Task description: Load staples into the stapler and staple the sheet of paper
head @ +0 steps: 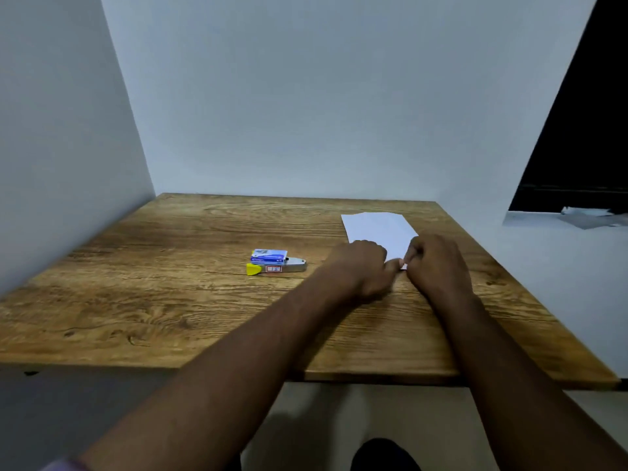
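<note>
Wooden table in white-walled corner; both hands' grips, left hand, right hand, seemingly pinching paper

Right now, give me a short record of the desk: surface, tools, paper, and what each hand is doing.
surface: wooden table
stapler: lies left of the hands, untouched
staple box: blue, beside the stapler on its far side
paper: white sheet, far right of the table
left hand: at the paper's near edge
right hand: pinching that near edge
</note>
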